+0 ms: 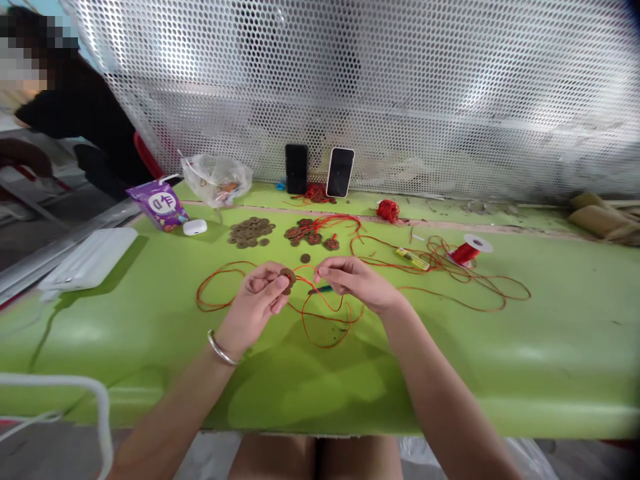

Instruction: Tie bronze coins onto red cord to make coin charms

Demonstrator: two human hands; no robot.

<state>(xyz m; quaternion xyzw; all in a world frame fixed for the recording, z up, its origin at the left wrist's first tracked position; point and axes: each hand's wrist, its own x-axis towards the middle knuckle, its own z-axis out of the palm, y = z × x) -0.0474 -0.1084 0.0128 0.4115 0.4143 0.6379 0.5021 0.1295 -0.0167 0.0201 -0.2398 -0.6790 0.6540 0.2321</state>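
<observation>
My left hand (pixel 260 293) is closed in a pinch on a round brown coin (pixel 287 277) held over the green table (pixel 500 347). My right hand (pixel 353 280) pinches the red cord (pixel 325 313) just right of the coin; the cord runs between both hands and loops loosely on the table below them. A silver bangle (pixel 223 350) sits on my left wrist. Behind the hands lie a pile of loose coins (pixel 251 231) and coins tied with red cord (pixel 313 233). One single coin (pixel 305 258) lies just beyond my fingers.
A red cord spool (pixel 467 250), a yellow lighter (pixel 413 258) and a red cord ball (pixel 388 211) lie to the right. Two phones (pixel 297 168) (pixel 341 172) lean on the perforated screen. A plastic bag (pixel 216 179), purple packet (pixel 159 203), earbud case (pixel 195 227) and white device (pixel 90 260) sit left. Another person (pixel 65 113) is far left.
</observation>
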